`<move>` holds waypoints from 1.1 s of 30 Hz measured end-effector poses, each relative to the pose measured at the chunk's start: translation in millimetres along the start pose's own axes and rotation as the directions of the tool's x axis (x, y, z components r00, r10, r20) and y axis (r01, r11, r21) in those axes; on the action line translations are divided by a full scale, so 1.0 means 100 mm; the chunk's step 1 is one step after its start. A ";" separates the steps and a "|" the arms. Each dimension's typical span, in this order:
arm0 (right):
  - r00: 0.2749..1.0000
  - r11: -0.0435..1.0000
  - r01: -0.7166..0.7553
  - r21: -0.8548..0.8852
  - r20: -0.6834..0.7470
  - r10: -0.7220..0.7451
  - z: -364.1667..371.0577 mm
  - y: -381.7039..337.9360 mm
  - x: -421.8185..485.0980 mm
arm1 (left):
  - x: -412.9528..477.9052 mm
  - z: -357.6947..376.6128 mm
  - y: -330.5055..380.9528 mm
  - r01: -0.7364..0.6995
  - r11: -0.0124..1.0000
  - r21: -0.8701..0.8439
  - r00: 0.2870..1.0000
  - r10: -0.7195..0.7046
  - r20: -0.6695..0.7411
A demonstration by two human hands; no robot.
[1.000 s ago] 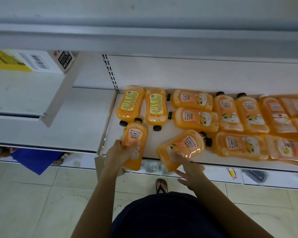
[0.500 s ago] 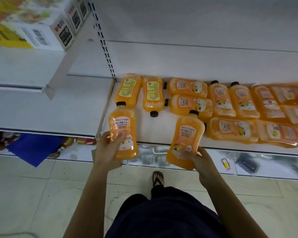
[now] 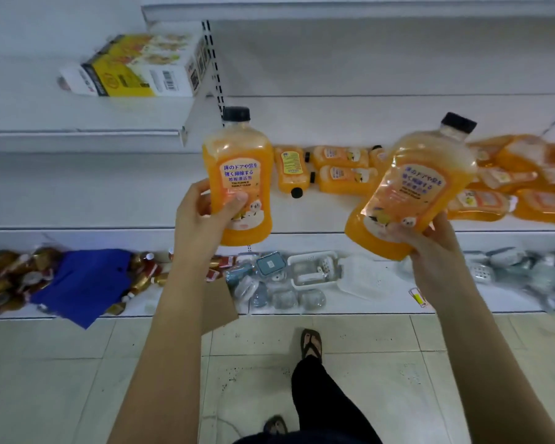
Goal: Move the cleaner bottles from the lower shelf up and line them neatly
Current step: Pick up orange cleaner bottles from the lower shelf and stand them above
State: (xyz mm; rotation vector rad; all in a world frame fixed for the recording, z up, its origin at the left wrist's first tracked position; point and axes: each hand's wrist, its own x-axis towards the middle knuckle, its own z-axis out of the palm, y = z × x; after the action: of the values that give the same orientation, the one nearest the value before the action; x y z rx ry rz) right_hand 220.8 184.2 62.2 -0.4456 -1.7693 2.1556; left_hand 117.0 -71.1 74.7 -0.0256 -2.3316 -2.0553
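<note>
The left hand [image 3: 205, 216] grips one cleaner bottle [image 3: 237, 174] upright. The right hand [image 3: 430, 248] grips a second bottle [image 3: 420, 187], cap tilted right. The upper shelf [image 3: 334, 10] lies above both caps.

I'm looking at a shop aisle: white metal shelves hung on a slotted upright [image 3: 217, 75], many identical cleaner bottles [image 3: 343, 168], a barcoded carton [image 3: 141, 68], packaged plastic containers [image 3: 311, 270] on the bottom shelf, tiled floor [image 3: 61, 379].
</note>
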 end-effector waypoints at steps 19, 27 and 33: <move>0.855 0.832 0.490 -0.259 0.331 -0.400 0.49 -2.33 0.90 | 0.96 -0.12 2.51 -0.392 0.918 -0.061 0.870 0.391 0.300; 0.817 0.726 0.527 -0.442 0.498 -0.290 0.80 -2.82 2.21 | 2.06 0.30 2.87 -0.359 0.930 0.077 0.869 0.303 0.391; 0.810 0.724 0.495 -0.481 0.558 -0.183 0.91 -2.70 3.00 | 2.58 0.59 2.65 -0.283 0.948 0.145 0.898 0.209 0.388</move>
State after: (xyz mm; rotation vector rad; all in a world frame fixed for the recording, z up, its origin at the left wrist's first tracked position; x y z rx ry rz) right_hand -76.5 282.9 332.4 0.3302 -2.5766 1.4494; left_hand -132.4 17.8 339.0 -0.7258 -2.5606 -1.8135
